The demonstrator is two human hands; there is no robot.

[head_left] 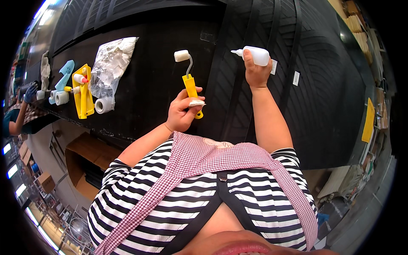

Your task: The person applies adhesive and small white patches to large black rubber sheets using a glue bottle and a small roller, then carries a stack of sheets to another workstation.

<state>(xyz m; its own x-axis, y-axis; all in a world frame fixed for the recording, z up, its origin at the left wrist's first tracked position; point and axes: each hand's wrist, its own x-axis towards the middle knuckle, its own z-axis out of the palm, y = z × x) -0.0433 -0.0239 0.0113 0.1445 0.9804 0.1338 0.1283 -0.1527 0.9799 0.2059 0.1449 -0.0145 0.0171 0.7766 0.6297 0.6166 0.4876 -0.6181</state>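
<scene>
Leftward lie a yellow tray (78,105) and plastic bag (111,59); left grip (180,113) clasps a roller (190,86), right grip (257,75) a bottle (257,55).

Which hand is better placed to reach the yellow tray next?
Probably the left hand: it is nearer the yellow tray, though holding a roller. The right hand, holding a bottle, is farther.

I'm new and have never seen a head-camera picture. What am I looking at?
No robot here: these are a person's bare hands, seen from above by a wide fisheye camera worn on the head, which bends straight edges. The left hand holds a yellow-handled mini roller and a small white piece; the right hand grips a white nozzle-tipped squeeze bottle. On the black workbench, to the person's left, lie a clear plastic bag of white scraps, a yellow tray and white rolls.
</scene>
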